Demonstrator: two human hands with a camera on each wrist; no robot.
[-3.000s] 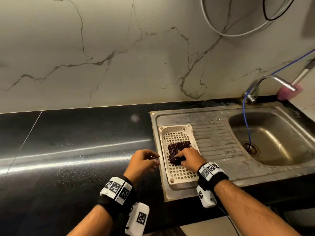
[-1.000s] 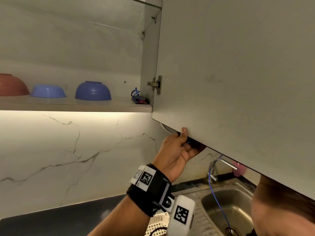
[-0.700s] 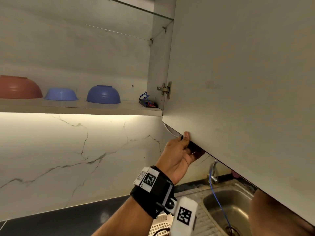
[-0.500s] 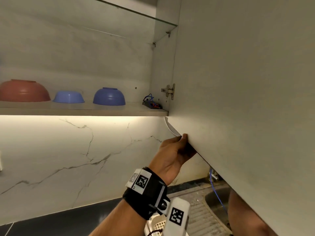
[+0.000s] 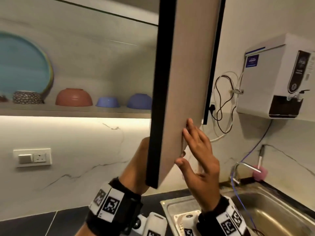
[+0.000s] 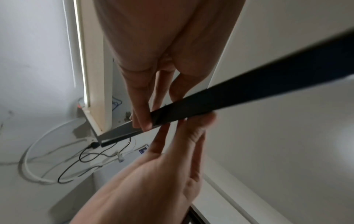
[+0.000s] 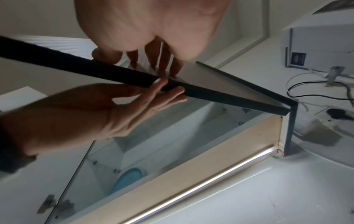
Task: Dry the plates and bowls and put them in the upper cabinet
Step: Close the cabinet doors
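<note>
Cabinet door (image 5: 184, 68) stands ajar between both flat hands (image 5: 201, 160).

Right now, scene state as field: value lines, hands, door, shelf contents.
left hand: behind the door, straight fingers on its lower edge
right hand: open, flat against the outer face
cabinet door: partly open, seen edge-on
shelf: teal plate upright at the back, patterned bowl, brown bowl, two blue bowls, bowls upside down
sink: below right, no dishes seen in it
</note>
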